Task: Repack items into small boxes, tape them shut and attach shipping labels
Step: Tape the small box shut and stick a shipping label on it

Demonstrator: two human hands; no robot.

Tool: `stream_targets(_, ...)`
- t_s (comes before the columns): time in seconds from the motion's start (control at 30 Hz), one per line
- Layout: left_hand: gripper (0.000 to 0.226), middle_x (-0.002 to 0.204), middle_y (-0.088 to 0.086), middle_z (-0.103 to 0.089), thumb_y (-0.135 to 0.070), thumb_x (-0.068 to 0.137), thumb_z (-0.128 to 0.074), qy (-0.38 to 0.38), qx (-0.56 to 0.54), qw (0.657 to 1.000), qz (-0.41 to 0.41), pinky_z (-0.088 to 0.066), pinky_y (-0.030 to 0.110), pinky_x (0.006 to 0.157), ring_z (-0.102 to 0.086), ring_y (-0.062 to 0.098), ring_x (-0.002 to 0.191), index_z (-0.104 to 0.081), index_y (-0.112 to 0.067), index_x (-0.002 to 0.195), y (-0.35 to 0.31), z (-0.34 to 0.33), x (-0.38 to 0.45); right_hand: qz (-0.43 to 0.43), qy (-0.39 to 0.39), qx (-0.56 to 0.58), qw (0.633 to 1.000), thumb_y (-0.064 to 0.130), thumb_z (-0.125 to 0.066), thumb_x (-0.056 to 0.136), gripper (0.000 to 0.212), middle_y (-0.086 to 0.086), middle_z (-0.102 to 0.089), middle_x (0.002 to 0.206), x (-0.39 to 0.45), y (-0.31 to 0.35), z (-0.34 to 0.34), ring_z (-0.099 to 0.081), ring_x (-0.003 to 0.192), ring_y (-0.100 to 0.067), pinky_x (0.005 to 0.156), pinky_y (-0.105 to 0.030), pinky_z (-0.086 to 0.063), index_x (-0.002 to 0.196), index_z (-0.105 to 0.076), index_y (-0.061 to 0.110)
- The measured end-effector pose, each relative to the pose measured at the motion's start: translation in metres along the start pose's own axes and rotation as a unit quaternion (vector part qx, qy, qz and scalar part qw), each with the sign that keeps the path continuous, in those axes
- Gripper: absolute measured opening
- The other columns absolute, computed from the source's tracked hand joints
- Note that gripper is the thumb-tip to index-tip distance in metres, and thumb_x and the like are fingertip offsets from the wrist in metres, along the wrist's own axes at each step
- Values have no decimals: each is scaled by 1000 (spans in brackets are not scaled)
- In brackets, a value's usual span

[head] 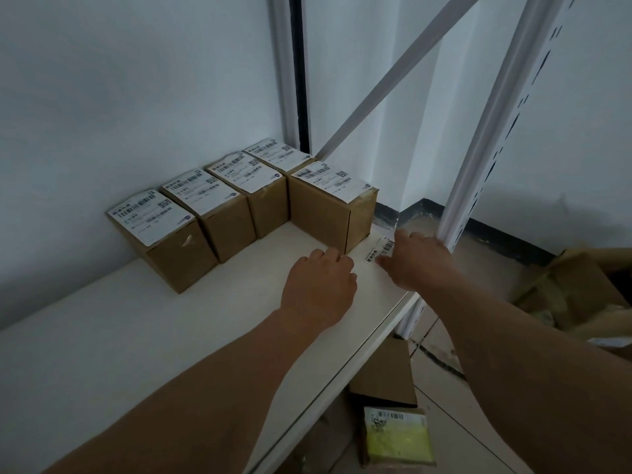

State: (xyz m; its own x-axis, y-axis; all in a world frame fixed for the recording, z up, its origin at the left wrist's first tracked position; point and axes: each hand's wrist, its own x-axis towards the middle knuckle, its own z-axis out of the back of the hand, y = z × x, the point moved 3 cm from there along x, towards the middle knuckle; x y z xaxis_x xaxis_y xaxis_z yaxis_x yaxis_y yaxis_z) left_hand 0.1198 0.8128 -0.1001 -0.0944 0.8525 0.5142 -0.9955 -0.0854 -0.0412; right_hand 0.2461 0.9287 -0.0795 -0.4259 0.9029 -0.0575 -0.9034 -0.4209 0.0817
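Item: five small boxes, taped and labelled, standing on a white shelf (171,336) against the wall; four in a row from the near-left box (160,239) to the far box (278,155), and a fifth box (333,206) set in front at the right end. Each carries its label on the top face, barcodes running along the label's length, long axis slanting from near-left to far-right. Item: one loose shipping label (379,250), lying flat on the shelf just beside the fifth box, near the shelf's right edge; its long axis runs from the near edge toward the wall, barcode end farthest away. Left hand (319,285): palm down on the shelf, fingers curled loosely, touching or nearly touching the fifth box's lower corner; it holds nothing. Right hand (419,261): flat over the near part of the loose label, fingers extended; whether it presses or only covers cannot be told. Step judged in hand: picking up or placing this label. To do it well, lift one corner cleanly, keep the sheet unfolded, and lay it square on a box top. Below the shelf: a flattened carton (383,374) and a yellow packet (396,436) on the floor.
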Motion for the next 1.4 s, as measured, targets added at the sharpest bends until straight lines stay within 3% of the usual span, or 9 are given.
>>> stream_targets(0.13, 14, 67, 1, -56, -26, 79, -65, -1, -24, 999, 24, -33, 26, 48, -49, 18, 54, -65, -15, 70, 3, 8, -4, 3, -39, 31, 999, 33, -66, 89, 39, -7, -57, 112, -3, 1, 9, -58, 106, -27, 94, -43, -50, 121, -53, 16)
stream_targets(0.27, 14, 72, 3, -59, -25, 83, -67, 7, -20, 998, 52, -35, 28, 50, -55, 21, 58, -67, -13, 75, 7, 16, -15, 3, -13, 50, 999, 18, -59, 91, 10, -2, -62, 97, -14, 6, 17, -63, 86, -22, 85, -43, -56, 101, -57, 16)
stream_targets(0.43, 25, 100, 3, -60, -33, 99, -50, 68, -19, 993, 96, -36, 31, 67, -57, 23, 88, -66, -14, 100, 14, 44, -38, 18, 17, 14, 1000, 17, -55, 92, 15, 1, -59, 95, -38, 23, 23, -59, 87, -20, 70, -32, -49, 106, -63, 15)
stream_targets(0.57, 16, 74, 2, -59, -26, 85, -70, 58, 17, 996, 59, -34, 27, 51, -56, 22, 62, -66, -15, 74, 21, 76, -63, 33, 28, 23, 999, 20, -55, 94, 11, 2, -54, 90, -73, 49, 29, -52, 80, -17, 66, -30, -41, 103, -60, 16)
stream_targets(0.7, 19, 66, 0, -56, -27, 81, -63, 51, 53, 997, 39, -38, 29, 45, -53, 20, 53, -63, -16, 66, 29, 120, -90, 61, 30, 57, 996, 15, -52, 93, 14, 0, -60, 101, -111, 80, 32, -52, 83, -16, 68, -28, -39, 105, -58, 17)
stream_targets(0.97, 19, 68, 2, -58, -27, 82, -72, 55, 110, 990, 63, -39, 29, 49, -55, 21, 56, -63, -16, 68, 48, 223, -158, 97, 24, 153, 983, 20, -48, 97, 14, 0, -63, 99, -197, 150, 31, -51, 81, -15, 66, -27, -38, 103, -59, 16)
stream_targets(1.13, 18, 70, 1, -60, -28, 83, -69, 53, 140, 985, 91, -35, 27, 50, -57, 20, 58, -66, -16, 71, 71, 273, -204, 94, 34, 223, 970, 29, -50, 98, 14, 1, -64, 95, -244, 186, 44, -59, 84, -15, 65, -29, -43, 100, -61, 20)
stream_targets(1.27, 19, 84, -1, -64, -32, 91, -59, 44, 130, 978, 159, -38, 30, 57, -59, 20, 72, -69, -18, 84, 93, 311, -238, 81, 41, 299, 950, 34, -54, 96, 12, 4, -64, 92, -276, 212, 54, -61, 82, -13, 72, -35, -56, 102, -61, 26)
stream_targets(1.4, 25, 100, 0, -65, -34, 97, -50, 30, 108, 965, 239, -40, 32, 70, -57, 20, 86, -69, -17, 98, 118, 334, -273, 90, 41, 365, 926, 35, -55, 96, 10, 5, -63, 87, -301, 244, 60, -59, 77, -12, 71, -42, -58, 95, -60, 26)
